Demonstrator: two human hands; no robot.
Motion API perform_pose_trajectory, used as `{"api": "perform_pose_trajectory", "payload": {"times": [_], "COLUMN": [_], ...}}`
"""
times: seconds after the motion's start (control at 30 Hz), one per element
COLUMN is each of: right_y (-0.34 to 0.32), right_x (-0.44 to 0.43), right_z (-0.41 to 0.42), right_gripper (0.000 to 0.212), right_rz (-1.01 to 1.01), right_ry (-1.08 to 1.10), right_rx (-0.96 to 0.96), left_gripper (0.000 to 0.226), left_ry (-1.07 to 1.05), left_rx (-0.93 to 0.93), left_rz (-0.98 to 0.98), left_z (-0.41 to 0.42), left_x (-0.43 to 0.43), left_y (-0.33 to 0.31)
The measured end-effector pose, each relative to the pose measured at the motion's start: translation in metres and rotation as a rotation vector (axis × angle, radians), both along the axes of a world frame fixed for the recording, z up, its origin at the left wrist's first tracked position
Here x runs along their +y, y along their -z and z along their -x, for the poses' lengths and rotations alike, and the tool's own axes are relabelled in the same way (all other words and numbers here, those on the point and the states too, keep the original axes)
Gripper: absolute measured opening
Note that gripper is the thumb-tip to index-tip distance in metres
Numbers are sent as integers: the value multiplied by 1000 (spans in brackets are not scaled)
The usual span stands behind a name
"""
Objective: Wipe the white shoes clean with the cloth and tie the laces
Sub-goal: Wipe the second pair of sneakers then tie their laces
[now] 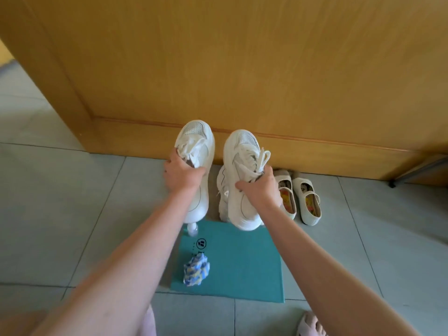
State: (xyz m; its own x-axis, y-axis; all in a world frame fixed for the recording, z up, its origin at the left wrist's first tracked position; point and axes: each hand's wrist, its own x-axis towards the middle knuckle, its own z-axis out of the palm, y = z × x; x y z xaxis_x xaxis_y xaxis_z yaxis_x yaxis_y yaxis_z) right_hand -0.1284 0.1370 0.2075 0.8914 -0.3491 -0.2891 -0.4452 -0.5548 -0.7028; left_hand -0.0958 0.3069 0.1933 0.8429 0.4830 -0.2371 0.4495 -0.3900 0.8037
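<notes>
Single head-worn view, wide-angle, looking forward and steeply down from above. Both forearms reaching in from the bottom edge, close to the lens. Tiled floor [60, 190] filling the lower part of the frame, wooden door [242, 69] across the top, bowed by the lens. No second view to overlap with.

Tiles [60, 214] left lie open — small slippers [299, 198] perhaps crowd right.

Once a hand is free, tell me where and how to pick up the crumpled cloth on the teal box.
Pinch the raised top of the blue, white and yellow cloth from straight above. It sits bunched in a peak on the flat teal box lid, nothing crowds it, and both hands, left and right, each hold a white sneaker.
</notes>
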Motion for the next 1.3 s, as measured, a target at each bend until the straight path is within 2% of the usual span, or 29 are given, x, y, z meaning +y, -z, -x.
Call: {"api": "perform_pose_trajectory", "payload": {"times": [0.3,0.4,0.57,0.7,1.0,1.3], "right_y": [59,90,140,172,208,222], "right_x": [75,96,117,122,124,126], "right_z": [-77,-91,-107,-112,-119,-120], "right_gripper": [62,66,64,67,78,80], "right_rz": [-14,-14,-39,8,72,129], "right_ry": [-76,-61,-47,-51,-11,9], "right_rx": [61,80,165,208,235,254], "left_gripper": [82,87,90,95,95,90], "left_ry": [-18,-30,-103,-86,-80,-61], "left_rx": [88,88,135,159,229,206], "left_rz": [-14,-46,47,-26,-60,-67], "left_z": [-63,-62,-70,-77,-78,-87], "left_x": [83,95,105,108,95,71], "left_y": [56,95,153,182,216,222]}}
